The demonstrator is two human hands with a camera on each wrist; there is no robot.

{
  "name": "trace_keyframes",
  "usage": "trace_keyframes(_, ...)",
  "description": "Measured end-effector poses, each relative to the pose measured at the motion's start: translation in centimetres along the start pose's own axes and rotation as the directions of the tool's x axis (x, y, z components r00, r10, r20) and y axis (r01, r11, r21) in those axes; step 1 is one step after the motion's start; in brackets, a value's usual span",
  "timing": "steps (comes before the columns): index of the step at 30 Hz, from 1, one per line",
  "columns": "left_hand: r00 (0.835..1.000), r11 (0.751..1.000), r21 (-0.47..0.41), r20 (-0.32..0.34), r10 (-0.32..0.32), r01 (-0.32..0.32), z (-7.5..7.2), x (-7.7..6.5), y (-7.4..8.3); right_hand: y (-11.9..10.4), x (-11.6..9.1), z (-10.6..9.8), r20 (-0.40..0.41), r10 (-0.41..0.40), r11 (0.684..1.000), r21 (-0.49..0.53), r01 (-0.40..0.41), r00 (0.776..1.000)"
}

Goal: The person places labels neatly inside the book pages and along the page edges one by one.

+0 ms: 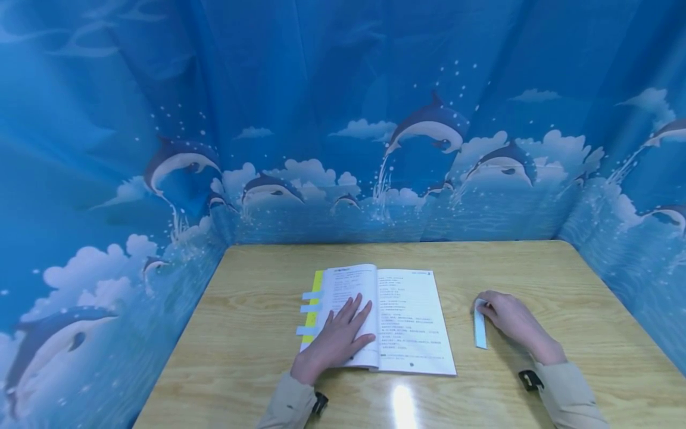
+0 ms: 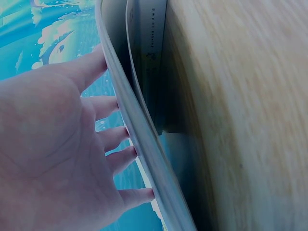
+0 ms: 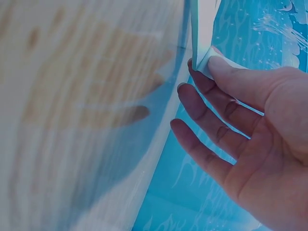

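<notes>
An open book (image 1: 409, 316) lies on the table with printed text on both pages. My left hand (image 1: 340, 333) rests on its left page, fingers spread and straight. In the left wrist view, the fingertips (image 2: 129, 132) touch the book's page side. Light blue sticky tabs (image 1: 308, 308) stick out past the left edge, over a yellow strip. To the right of the book, my right hand (image 1: 514, 322) pinches the top end of a light blue sticky note strip (image 1: 480, 335) between thumb and index finger. The strip's pinched end bends under the thumb in the right wrist view; the other fingers are loosely bent.
The wooden table (image 1: 246, 333) extends around the book on all sides. A blue curtain (image 1: 300, 119) printed with dolphins and clouds hangs behind the table and along both sides. Each wrist wears a black strap. A bright light reflection shows near the front edge.
</notes>
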State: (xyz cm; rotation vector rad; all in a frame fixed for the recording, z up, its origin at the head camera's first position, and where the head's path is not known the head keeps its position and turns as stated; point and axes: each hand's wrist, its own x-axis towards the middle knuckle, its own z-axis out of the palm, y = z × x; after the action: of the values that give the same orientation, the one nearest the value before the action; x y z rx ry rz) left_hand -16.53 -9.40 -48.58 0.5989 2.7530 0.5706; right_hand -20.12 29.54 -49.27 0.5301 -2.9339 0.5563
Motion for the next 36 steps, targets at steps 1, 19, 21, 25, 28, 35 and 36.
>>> trace_keyframes(1, 1.0, 1.0, 0.001, 0.0, 0.0, 0.0, 0.01, 0.01, -0.01, -0.03, -0.03, 0.01, -0.002, -0.001, 1.0, -0.001, 0.001, 1.0)
trace_keyframes(19, 1.0, 1.0, 0.0, 0.004, -0.01, 0.01, 0.15, 0.12, -0.15, 0.03, 0.07, 0.3, -0.006, 0.027, 0.999, 0.018, -0.027, 1.0)
trace_keyframes(21, 1.0, 1.0, 0.0, 0.007, -0.013, 0.013, 0.14, 0.13, -0.13, 0.05, 0.01, 0.36, -0.017, 0.028, 0.999, 0.02, -0.027, 0.999)
trace_keyframes(25, 1.0, 1.0, 0.005, 0.009, -0.015, 0.015, 0.13, 0.13, -0.07, 0.08, -0.02, 0.33, -0.054, 0.017, 1.0, 0.02, -0.016, 0.998)
trace_keyframes(28, 1.0, 1.0, 0.007, 0.008, -0.014, 0.014, 0.12, 0.11, -0.05, 0.07, 0.0, 0.2, -0.11, -0.008, 1.0, 0.008, 0.009, 0.994)
trace_keyframes(35, 1.0, 1.0, 0.006, 0.003, -0.005, 0.005, 0.04, 0.04, -0.04, 0.0, -0.02, -0.17, -0.185, -0.042, 0.999, -0.011, 0.041, 0.982)
trace_keyframes(36, 1.0, 1.0, 0.005, 0.003, -0.005, 0.005, 0.03, 0.03, -0.03, -0.02, -0.01, -0.2, -0.185, -0.038, 0.999, -0.011, 0.037, 0.982)
